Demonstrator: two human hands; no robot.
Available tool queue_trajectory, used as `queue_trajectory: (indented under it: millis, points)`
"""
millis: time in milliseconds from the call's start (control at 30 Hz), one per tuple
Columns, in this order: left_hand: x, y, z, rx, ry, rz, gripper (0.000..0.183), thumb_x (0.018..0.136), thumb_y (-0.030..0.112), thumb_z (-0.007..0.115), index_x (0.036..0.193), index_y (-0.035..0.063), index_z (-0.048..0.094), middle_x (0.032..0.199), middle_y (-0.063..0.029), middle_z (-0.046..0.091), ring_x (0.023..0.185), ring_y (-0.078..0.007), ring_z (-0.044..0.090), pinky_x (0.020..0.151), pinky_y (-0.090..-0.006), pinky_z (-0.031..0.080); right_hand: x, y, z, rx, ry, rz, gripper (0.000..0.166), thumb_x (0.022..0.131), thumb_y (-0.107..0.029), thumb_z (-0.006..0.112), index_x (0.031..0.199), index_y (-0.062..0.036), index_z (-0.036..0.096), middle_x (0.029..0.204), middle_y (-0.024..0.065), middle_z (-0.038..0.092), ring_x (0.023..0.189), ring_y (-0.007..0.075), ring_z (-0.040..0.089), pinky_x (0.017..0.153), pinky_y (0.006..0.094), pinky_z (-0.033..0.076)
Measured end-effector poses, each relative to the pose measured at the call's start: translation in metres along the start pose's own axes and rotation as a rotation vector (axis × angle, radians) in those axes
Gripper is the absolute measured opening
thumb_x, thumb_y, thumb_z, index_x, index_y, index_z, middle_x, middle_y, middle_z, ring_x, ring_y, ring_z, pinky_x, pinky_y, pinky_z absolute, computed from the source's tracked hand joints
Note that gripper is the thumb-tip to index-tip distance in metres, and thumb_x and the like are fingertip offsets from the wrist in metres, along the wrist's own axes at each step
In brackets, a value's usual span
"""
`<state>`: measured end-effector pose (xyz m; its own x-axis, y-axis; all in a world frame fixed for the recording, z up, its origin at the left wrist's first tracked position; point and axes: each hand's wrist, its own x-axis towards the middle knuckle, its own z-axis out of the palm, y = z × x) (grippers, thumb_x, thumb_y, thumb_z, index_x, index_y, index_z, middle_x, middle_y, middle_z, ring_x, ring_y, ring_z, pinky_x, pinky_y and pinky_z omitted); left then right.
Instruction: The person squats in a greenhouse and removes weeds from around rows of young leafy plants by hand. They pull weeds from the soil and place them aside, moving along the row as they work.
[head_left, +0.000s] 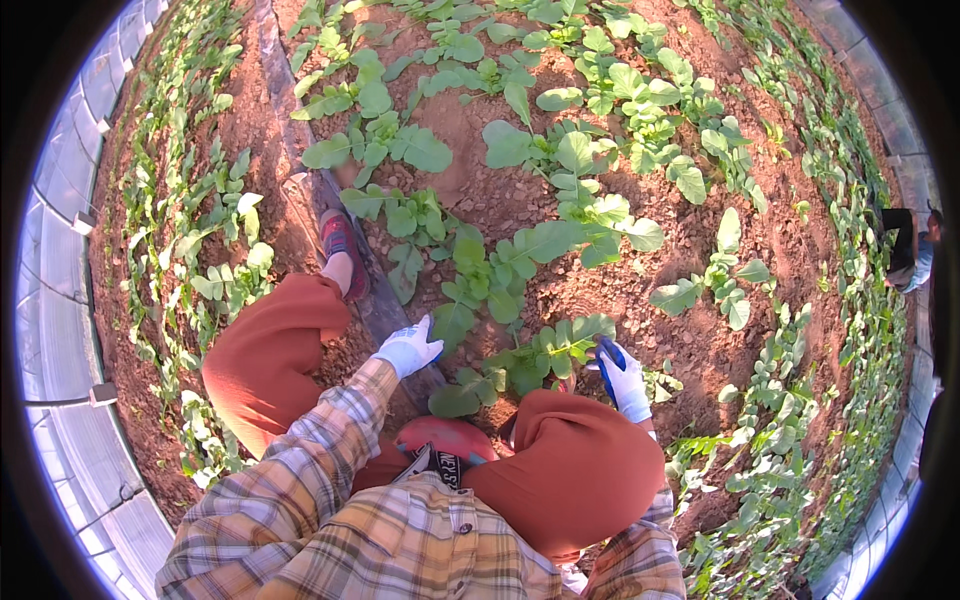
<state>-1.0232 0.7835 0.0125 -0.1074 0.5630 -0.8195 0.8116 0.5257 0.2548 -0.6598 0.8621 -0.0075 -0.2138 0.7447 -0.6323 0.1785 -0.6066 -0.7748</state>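
My left hand (409, 347), in a white glove, hangs beside the broad leaves of a leafy green radish-like plant (472, 277). Its thumb and forefinger are apart with nothing between them. On the other side, my right hand (624, 381) wears a white glove with a blue coated palm. Its fingers are parted and bent close to the leaf tips of a nearer plant (551, 352); whether they touch the leaf is hard to tell. That plant grows from reddish-brown soil just before my bent knees.
A strip of dark plastic film (382, 300) runs along the left of the bed, next to my shoe (345, 251). More rows of plants (637, 112) stretch ahead and to both sides. Another person (909, 251) is at the far right. Translucent greenhouse walls (64, 292) bound the plot.
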Motion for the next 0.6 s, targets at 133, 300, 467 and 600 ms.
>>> queue_trajectory:
  millis: [133, 300, 467, 600]
  points:
    - [-0.046, 0.006, -0.001, 0.091, 0.145, 0.207, 0.066, 0.087, 0.044, 0.044, 0.136, 0.0010, 0.032, 0.124, -0.0209, 0.052, 0.112, -0.0320, 0.052, 0.095, -0.0390, 0.039, -0.038, -0.021, -0.041, 0.031, 0.047, -0.019, 0.036, 0.088, -0.004, 0.054, 0.123, 0.0050, 0.049, 0.111, 0.0115, 0.058, 0.088, 0.0167, 0.060, 0.072, 0.0301, 0.055]
    - [-0.126, -0.015, -0.020, -0.016, 0.351, 0.417, 0.061, 0.087, 0.041, 0.048, 0.135, 0.0047, 0.037, 0.122, -0.0201, 0.052, 0.109, -0.0366, 0.051, 0.094, -0.0422, 0.038, -0.087, -0.079, -0.048, -0.054, -0.009, -0.041, 0.039, 0.091, -0.015, 0.052, 0.124, 0.0048, 0.047, 0.103, 0.0139, 0.063, 0.080, 0.0218, 0.065, 0.072, 0.0265, 0.052]
    - [-0.205, -0.061, -0.060, -0.321, 0.612, 0.663, 0.046, 0.085, 0.016, 0.057, 0.127, 0.0023, 0.047, 0.111, -0.0182, 0.059, 0.100, -0.0333, 0.057, 0.087, -0.0368, 0.045, -0.111, -0.117, -0.016, -0.013, -0.097, -0.068, 0.037, 0.090, -0.014, 0.053, 0.122, 0.0044, 0.048, 0.111, 0.0158, 0.060, 0.084, 0.0221, 0.065, 0.077, 0.0293, 0.052]
    - [-0.226, -0.105, -0.074, -0.402, 1.015, 0.751, 0.038, 0.081, 0.004, 0.057, 0.118, -0.0014, 0.053, 0.104, -0.0173, 0.062, 0.093, -0.0299, 0.061, 0.081, -0.0342, 0.047, -0.101, -0.110, -0.021, -0.294, -0.148, 0.068, 0.037, 0.087, -0.012, 0.057, 0.120, 0.0028, 0.051, 0.102, 0.0129, 0.064, 0.082, 0.0179, 0.063, 0.071, 0.0265, 0.052]
